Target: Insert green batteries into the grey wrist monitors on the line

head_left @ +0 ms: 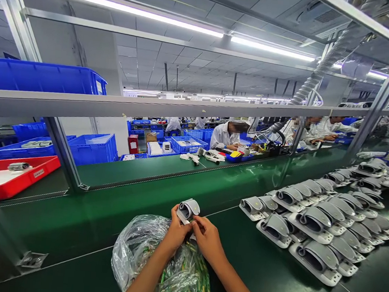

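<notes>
In front of me, my left hand (177, 230) is closed around a wrist blood pressure monitor (188, 210) with a rolled grey cuff and a white body. My right hand (206, 239) meets the monitor's lower edge, its thumb and fingers pinched together; whatever lies between them is hidden. Under both forearms sits a clear plastic bag (139, 236) with many small green and gold cylinders (194, 282) that look like batteries. To the right, several rows of like monitors (317, 259) with grey cuffs lie on the dark green bench (248, 269).
A green belt (89, 218) runs across behind my hands. Metal posts (62, 152) and a long rail (184, 106) frame the bench. At left are a red tray (42, 171) and blue bins (94, 148). Across the line, a person in white (220, 137) works at another bench.
</notes>
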